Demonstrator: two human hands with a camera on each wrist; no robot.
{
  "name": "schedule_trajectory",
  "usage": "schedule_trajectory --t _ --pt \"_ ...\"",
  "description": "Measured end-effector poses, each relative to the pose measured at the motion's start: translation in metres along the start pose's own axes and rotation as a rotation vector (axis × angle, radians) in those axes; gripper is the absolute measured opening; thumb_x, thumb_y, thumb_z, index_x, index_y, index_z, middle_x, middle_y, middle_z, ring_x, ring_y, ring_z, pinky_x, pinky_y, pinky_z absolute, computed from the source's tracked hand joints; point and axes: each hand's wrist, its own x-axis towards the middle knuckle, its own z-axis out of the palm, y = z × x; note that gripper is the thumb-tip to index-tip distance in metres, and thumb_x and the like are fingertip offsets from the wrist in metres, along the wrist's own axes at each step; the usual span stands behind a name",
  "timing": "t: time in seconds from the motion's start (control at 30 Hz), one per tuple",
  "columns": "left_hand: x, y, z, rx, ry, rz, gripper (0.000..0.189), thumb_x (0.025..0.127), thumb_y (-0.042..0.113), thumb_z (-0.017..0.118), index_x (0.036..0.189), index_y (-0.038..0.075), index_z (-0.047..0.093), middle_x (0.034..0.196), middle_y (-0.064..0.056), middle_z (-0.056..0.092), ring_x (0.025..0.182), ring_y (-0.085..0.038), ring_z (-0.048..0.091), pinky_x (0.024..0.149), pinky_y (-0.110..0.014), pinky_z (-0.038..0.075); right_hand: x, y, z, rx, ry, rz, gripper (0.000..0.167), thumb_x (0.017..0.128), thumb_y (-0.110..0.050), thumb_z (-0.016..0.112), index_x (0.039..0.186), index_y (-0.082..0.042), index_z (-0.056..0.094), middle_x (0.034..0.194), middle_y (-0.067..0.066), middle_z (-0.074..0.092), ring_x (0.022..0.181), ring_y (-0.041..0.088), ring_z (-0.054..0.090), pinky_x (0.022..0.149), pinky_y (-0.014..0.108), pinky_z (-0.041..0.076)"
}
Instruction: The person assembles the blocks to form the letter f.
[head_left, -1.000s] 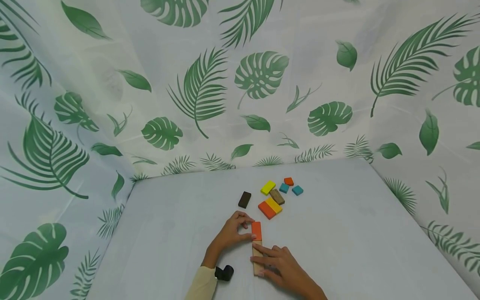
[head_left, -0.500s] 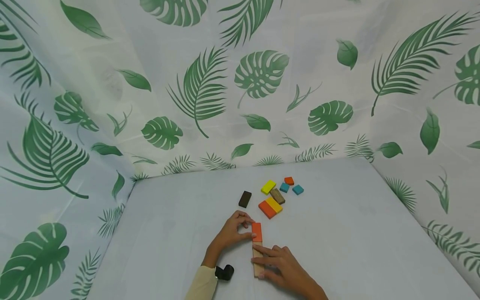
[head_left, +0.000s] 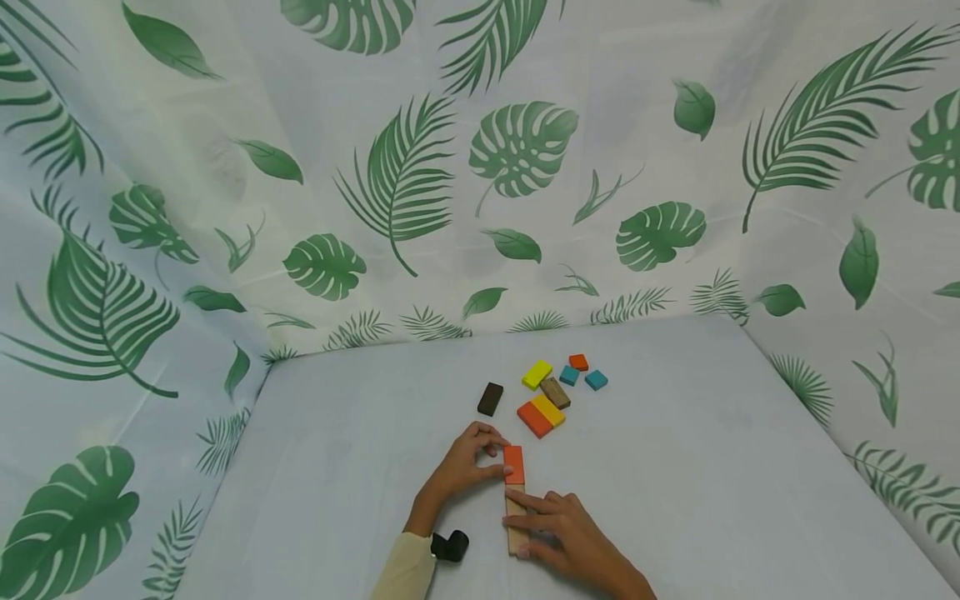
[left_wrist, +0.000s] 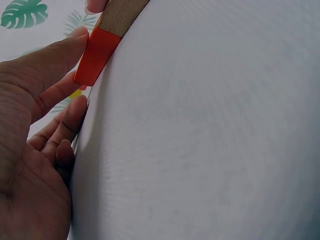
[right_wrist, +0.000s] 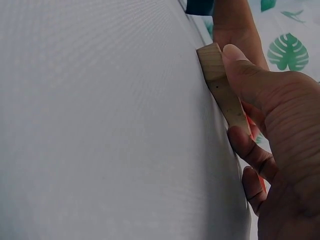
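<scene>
Head view: left hand (head_left: 463,463) pinches orange block (head_left: 513,461), right hand (head_left: 567,533) grips the wood (head_left: 516,507) touching it.

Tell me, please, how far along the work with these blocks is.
Apparently done: the orange block and the wooden piece lie end to end. In hand: the left hand pinches the orange block, the right hand grips the wooden piece. Possibly remaining: the dark brown block and the coloured blocks, lying apart from this row.

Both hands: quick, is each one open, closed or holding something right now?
Left hand: closed, pinching the orange block.
Right hand: closed, holding the light wooden strip between thumb and fingers.
</scene>
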Motion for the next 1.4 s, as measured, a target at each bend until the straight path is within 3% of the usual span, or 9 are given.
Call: schedule_trajectory --t 0.43,1.23,1.33,1.4 --pt "-0.001 0.002 -0.001 -0.013 0.011 -0.023 0.039 0.082 0.031 0.079 0.114 0.011 0.07 0.115 -0.003 0.054 0.092 -0.01 0.056 0.088 -0.025 0.047 0.001 -0.001 0.0 -0.015 0.007 0.005 0.041 0.091 -0.056 0.057 0.127 -0.04 0.064 0.144 -0.009 0.053 0.091 0.001 0.046 0.073 0.025 0.03" --pt "-0.005 0.002 -0.002 -0.011 0.013 0.009 0.042 0.082 0.034 0.079 0.118 0.013 0.07 0.115 -0.003 0.053 0.092 -0.013 0.056 0.089 -0.03 0.047 0.003 0.0 0.0 0.065 -0.015 0.009 0.039 0.091 -0.054 0.059 0.125 -0.038 0.066 0.144 -0.008 0.053 0.085 -0.002 0.042 0.071 0.025 0.027" --pt "-0.003 0.001 -0.001 -0.012 0.019 0.033 0.042 0.082 0.031 0.079 0.118 0.011 0.07 0.115 -0.005 0.054 0.092 -0.014 0.057 0.09 -0.03 0.047 0.004 0.004 -0.002 0.171 0.057 0.03 0.036 0.092 -0.046 0.061 0.125 -0.031 0.068 0.141 -0.005 0.057 0.094 0.001 0.055 0.076 0.024 0.038" --pt "-0.002 0.0 0.001 -0.017 0.023 0.039 0.044 0.083 0.031 0.079 0.119 0.01 0.069 0.115 -0.005 0.054 0.091 -0.014 0.057 0.09 -0.03 0.047 0.01 0.009 -0.006 0.261 0.149 0.098 0.031 0.093 -0.037 0.064 0.121 -0.026 0.07 0.133 -0.005 0.063 0.093 0.003 0.06 0.077 0.024 0.045"
